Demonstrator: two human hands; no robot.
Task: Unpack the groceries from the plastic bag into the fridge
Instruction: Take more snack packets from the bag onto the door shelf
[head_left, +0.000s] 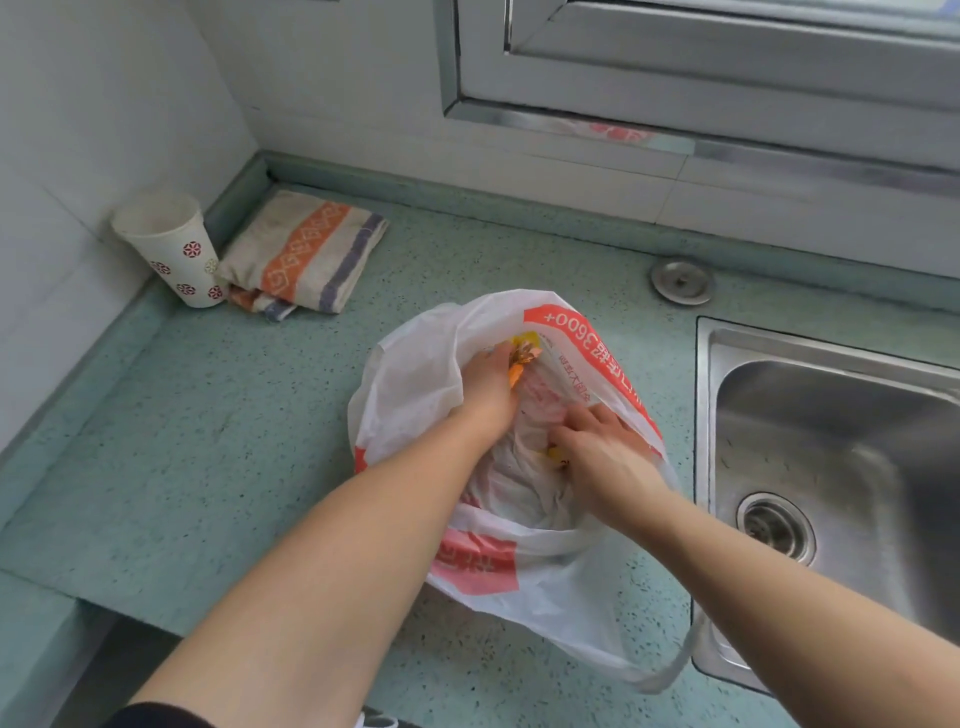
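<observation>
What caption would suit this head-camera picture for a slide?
Both hands, left and right, reach into a plastic bag on a green counter beside a sink.

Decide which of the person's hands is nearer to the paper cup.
Left. The left hand is inside the plastic bag on the side facing the paper cup; the right hand is farther away, toward the sink.

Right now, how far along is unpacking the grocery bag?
Barely started. Nothing unpacked shows on the green counter, and no fridge is in view. Both hands are inside the open plastic bag: the left hand holds a yellow-orange packet, the right hand digs among the contents. Everything remains to be shelved.
</observation>
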